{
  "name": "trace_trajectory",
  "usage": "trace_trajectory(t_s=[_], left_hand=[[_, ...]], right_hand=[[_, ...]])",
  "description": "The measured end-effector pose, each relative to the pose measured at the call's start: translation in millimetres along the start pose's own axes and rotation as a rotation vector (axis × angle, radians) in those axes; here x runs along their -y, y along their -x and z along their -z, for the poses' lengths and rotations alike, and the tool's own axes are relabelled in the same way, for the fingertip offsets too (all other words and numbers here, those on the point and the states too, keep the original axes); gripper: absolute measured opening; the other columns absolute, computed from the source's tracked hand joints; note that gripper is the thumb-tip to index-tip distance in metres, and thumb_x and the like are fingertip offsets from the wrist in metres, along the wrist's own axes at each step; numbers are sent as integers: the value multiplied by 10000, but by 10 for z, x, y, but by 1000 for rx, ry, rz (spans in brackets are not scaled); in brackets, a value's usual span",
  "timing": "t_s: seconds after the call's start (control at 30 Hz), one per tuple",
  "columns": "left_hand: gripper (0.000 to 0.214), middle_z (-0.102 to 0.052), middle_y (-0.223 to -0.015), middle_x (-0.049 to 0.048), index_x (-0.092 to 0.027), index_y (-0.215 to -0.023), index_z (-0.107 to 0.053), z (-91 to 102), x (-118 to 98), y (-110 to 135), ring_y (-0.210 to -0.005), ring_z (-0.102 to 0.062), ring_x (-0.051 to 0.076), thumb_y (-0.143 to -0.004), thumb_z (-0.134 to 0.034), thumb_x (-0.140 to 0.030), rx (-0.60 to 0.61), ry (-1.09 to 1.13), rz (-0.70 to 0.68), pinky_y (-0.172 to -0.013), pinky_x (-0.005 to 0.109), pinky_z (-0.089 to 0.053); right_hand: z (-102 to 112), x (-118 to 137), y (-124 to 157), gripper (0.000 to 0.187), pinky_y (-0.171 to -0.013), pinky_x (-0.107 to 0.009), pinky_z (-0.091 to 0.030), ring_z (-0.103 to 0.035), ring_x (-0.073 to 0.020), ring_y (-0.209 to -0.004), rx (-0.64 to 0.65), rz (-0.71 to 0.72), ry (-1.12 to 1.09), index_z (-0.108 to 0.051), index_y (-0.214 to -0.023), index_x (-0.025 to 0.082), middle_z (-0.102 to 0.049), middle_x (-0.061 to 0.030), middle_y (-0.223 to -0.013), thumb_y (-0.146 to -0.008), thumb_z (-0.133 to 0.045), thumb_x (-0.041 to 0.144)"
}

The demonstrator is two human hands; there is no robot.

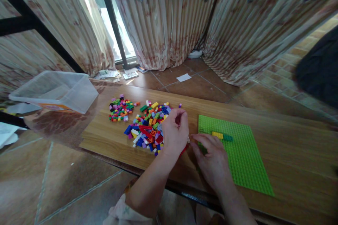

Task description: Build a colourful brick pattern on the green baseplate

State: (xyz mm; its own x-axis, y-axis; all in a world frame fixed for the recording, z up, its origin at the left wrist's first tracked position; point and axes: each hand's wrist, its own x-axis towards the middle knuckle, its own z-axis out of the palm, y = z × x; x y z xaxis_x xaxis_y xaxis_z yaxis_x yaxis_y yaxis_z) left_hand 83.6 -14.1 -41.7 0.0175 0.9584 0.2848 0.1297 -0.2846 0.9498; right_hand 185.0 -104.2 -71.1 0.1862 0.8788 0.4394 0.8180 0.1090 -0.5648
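Observation:
My left hand (175, 132) is raised at the right edge of a large heap of mixed toy bricks (148, 132), thumb and fingers closed in a pinch. Whatever lies between those fingertips is too small to make out. Just right of it, my right hand (213, 160) is curled over the left edge of a green studded baseplate (248, 161), with its thumb and forefinger close together. Its fingertips hide anything they hold. On the baseplate, a yellow brick (217, 135) sits end to end with a dark green brick (227, 137). A bit of red shows between my hands.
A smaller pile of tiny bricks (121, 108) lies left of the heap on the wooden board (105, 137). Farther left stands a clear plastic bin (81, 95). Striped curtains (163, 24) hang behind, and a paper sheet (183, 77) lies on the tiled floor.

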Motion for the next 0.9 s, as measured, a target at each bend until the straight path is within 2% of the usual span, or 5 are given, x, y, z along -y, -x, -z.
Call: trace_trajectory(t_s=[0.23,0.53,0.73,0.9], left_hand=[[93,-664,-796,8,-175,-889,-631,40,84,-37,-703,-608,114,-888,-547,-216,-13,80,54,-666,220,-478],[100,-680,-825,16,-177,-879,-640,35,92,-11,-740,-627,120,-882,-544,-205,34,60,53,-686,224,-489],[100,-666,-777,8,-176,-892,-641,19,99,-19,-685,-614,115,-872,-546,-196,46,72,58,-651,222,-485],[105,-681,-821,23,-174,-914,-642,9,88,-15,-720,-623,126,-868,-549,-187,63,52,60,-671,234,-490]], right_hand=[[-107,2,30,152,-832,-401,-460,-605,-238,-919,60,18,43,-694,-988,203,-717,-70,-978,-913,-571,252],[-216,78,-34,209,-794,-383,-441,-603,-229,-844,13,-46,93,-695,-989,195,-719,-73,-901,-939,-494,224],[-136,80,-50,240,-825,-405,-467,-614,-244,-918,-71,-116,53,-695,-1026,190,-718,-95,-978,-949,-479,261],[-6,47,-69,240,-834,-381,-501,-644,-216,-925,-145,-236,-138,-688,-1048,207,-707,-86,-1006,-939,-487,282]])
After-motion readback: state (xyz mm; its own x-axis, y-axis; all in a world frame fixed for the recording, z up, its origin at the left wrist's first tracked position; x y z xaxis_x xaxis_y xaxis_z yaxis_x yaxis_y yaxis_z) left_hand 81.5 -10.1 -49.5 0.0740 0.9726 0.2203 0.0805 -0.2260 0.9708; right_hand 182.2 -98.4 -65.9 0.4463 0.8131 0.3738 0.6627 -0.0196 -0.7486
